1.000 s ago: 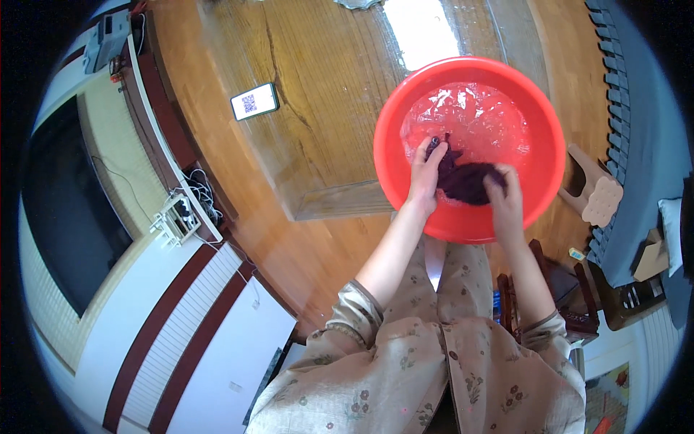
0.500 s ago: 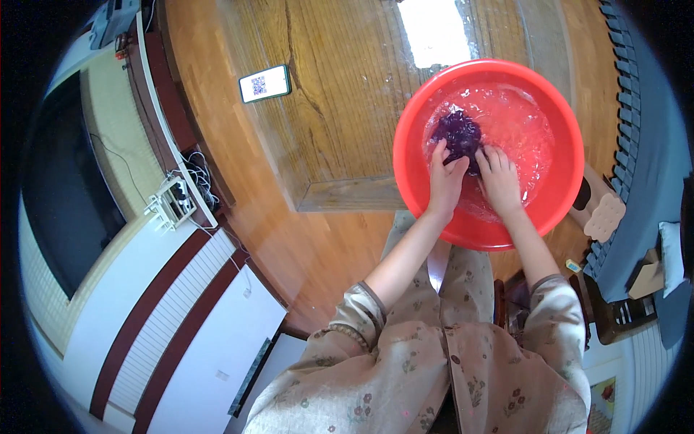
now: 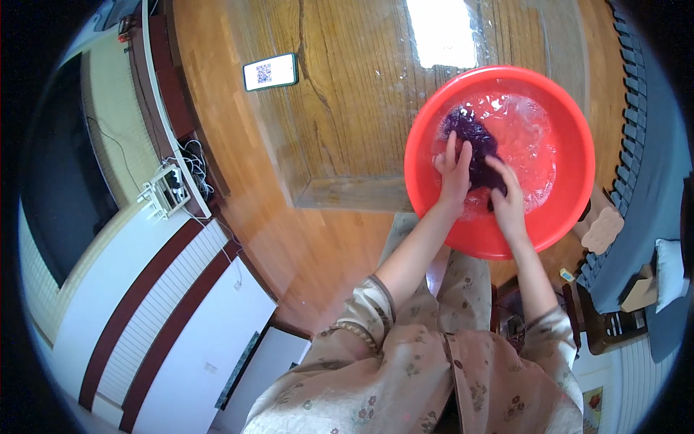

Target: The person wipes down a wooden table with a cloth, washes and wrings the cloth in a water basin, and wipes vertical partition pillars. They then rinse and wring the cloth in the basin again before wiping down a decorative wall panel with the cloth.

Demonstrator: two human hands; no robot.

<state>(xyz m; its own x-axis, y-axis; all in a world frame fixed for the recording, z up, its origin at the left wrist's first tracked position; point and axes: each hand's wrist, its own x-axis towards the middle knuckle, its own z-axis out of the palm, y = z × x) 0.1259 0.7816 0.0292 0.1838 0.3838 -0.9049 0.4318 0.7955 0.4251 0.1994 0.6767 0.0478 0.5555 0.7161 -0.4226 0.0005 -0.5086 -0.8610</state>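
A wet, dark purple cloth (image 3: 479, 137) lies stretched out in the soapy water of a round red basin (image 3: 578, 155). What kind of garment or cloth it is, I cannot make out. My left hand (image 3: 455, 172) rests against its left side, fingers apart and pointing away from me. On the near right part of the cloth, my right hand (image 3: 509, 199) curls its fingers over the fabric, with a dark bit of it showing by the thumb. Foam and bubbles cover part of the water.
The basin stands at the near right of a wooden table (image 3: 354, 123) with a clear cover. A phone (image 3: 270, 72) with a lit screen lies at the table's left. A cabinet with cables (image 3: 195, 170) is along the left, a blue-grey sofa (image 3: 640, 210) along the right.
The cloth has gone from a bunched lump to a longer spread shape reaching toward me. My right hand has drawn nearer to me with its end. The whole view has shifted slightly.
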